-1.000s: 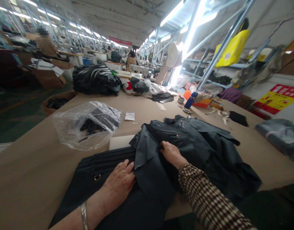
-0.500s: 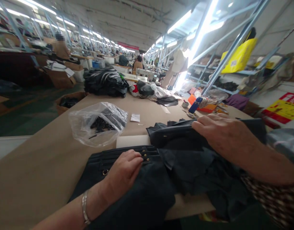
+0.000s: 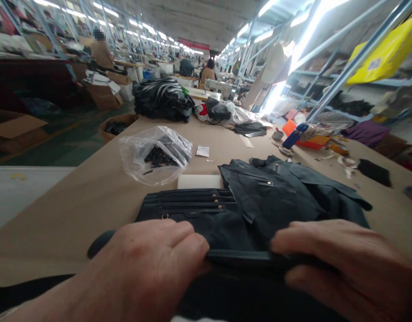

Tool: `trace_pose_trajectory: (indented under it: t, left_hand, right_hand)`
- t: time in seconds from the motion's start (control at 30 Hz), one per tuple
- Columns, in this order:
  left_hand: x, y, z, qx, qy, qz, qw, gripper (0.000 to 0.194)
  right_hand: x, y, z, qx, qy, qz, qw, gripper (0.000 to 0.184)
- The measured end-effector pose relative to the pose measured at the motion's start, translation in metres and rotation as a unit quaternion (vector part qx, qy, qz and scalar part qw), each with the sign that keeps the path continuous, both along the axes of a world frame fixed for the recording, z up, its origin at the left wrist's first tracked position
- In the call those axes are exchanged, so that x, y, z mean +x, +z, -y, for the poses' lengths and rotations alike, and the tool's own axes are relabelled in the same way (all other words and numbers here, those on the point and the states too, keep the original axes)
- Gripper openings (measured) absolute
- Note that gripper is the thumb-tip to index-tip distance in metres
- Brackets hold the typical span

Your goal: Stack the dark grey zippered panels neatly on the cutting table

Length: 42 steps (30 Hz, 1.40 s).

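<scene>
Close to me, a dark leather-like bag panel (image 3: 241, 259) is held up by its top edge, its lower part in shadow. Fingers of my left hand (image 3: 152, 264) are curled closed over the left stretch of that edge. On the right, my right hand (image 3: 336, 259) pinches the same edge, thumb below and fingers above. Just behind the panel lies a neat stack of black bag pieces (image 3: 195, 214) with gold-coloured zip pulls and a small ring. A looser heap of black pieces (image 3: 286, 192) with zips overlaps its right side.
Farther back on the brown table (image 3: 91, 197) lie a clear plastic bag (image 3: 159, 154) of small black parts, a white paper slip (image 3: 202, 151) and a pile of dark pieces (image 3: 162, 100). A blue object (image 3: 295, 136) is at the right. Cardboard boxes (image 3: 16, 125) stand on the floor leftward.
My right hand has lifted the bag panel off the right heap and brought it toward me. My left hand has left the stack and now grips the panel's edge too. The view has shifted right.
</scene>
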<state>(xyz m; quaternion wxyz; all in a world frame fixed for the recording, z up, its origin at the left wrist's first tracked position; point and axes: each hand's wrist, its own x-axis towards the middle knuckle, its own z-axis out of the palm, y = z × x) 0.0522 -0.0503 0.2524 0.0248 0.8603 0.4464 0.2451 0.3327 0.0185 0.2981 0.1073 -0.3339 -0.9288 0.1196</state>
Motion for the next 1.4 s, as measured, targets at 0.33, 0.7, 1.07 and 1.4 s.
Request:
trace_pose_trajectory:
  t: [0.33,0.7,1.07,1.4]
  left_hand:
    - [-0.014,-0.073,-0.088,-0.236,0.158,-0.191,0.94,0.033]
    - [-0.014,-0.119,-0.114,-0.246,0.19,-0.237,0.92,0.033]
    - [0.039,-0.13,-0.092,-0.072,0.081,-0.211,0.972,0.03]
    - [0.039,-0.189,-0.074,0.008,0.078,-0.122,0.989,0.034]
  right_hand:
    - [-0.032,-0.151,-0.089,-0.211,-0.092,-0.015,0.973,0.027]
    - [-0.045,-0.186,-0.117,-0.06,-0.099,0.126,0.985,0.03]
    - [-0.046,-0.183,-0.113,-0.037,-0.092,0.145,0.985,0.027]
    - [0.042,-0.129,-0.223,0.066,-0.247,0.206,0.944,0.021]
